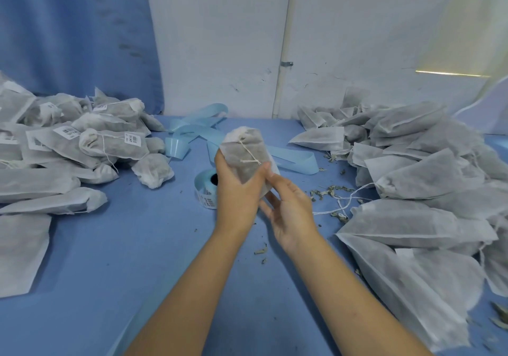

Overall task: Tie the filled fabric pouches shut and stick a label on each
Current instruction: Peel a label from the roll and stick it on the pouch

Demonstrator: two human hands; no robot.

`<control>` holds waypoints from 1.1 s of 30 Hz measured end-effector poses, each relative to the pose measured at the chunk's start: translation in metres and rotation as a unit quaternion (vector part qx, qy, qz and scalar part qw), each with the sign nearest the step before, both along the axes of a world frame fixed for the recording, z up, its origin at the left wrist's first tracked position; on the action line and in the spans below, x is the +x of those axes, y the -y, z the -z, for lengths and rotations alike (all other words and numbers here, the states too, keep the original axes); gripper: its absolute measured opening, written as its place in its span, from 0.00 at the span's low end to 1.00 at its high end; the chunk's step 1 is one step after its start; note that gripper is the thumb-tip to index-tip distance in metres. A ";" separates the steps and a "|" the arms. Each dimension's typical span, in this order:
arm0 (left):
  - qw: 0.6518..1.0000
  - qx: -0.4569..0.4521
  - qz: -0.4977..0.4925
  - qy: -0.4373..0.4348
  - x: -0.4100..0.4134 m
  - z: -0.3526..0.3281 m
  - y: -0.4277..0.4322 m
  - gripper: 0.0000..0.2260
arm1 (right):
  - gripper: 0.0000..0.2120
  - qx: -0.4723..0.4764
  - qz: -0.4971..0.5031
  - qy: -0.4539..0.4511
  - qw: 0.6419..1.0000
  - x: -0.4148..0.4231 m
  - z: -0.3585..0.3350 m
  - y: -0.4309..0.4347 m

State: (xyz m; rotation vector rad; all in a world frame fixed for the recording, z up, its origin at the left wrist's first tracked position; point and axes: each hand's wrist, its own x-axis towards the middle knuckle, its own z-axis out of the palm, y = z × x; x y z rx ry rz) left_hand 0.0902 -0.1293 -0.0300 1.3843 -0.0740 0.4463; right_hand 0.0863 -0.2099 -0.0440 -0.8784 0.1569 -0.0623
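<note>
- White non-woven fabric, grey with the dried filling showing through it, makes up the pouch (pixel 245 168) held above the middle of the blue table (pixel 137 245).
- Its long axis stands close to upright. The gathered, tied neck is at the top, leaning a little to the left and away toward the wall, and the closed bottom end points down into the hands.
- A pale string (pixel 246 149) runs from the neck down the front face and ends in a short crosswise piece about halfway down.
- No label shows on the face turned to the camera.
- The left hand (pixel 236 190) wraps the pouch's lower half from the left, its back to the camera. Its fingers (pixel 219 160) curl round the left edge and its thumb lies across the front, so this grip is closed on the pouch.
- The left forearm rises from the lower edge of the view, with the wrist almost straight.
- The right hand (pixel 291 207) sits just beside the pouch's bottom right corner, palm turned leftward. Its fingers are spread and relaxed and grip nothing, and its thumb tip touches the pouch's lower right edge.
- A roll of labels (pixel 204 190) on light-blue backing stands on the table just behind the left hand, and loose blue backing strip (pixel 288 157) trails away from it.
- Tied, labelled pouches (pixel 110 141) are heaped at the left.
- Unlabelled pouches (pixel 412 177) are heaped at the right, with dried leaf bits (pixel 327 190) scattered near them.
</note>
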 end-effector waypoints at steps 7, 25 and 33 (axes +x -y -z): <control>0.997 -0.068 -0.029 0.000 -0.001 0.001 -0.018 0.09 | 0.07 -0.072 -0.032 0.039 0.996 -0.003 0.008 0.000; 0.983 0.147 -0.108 -0.021 -0.012 0.034 -0.021 0.18 | 0.23 -0.481 -0.058 0.065 0.872 0.006 0.025 0.010; 0.974 0.208 -0.094 0.002 -0.008 0.037 -0.021 0.13 | 0.28 -0.374 -0.061 0.069 0.923 0.008 0.021 0.024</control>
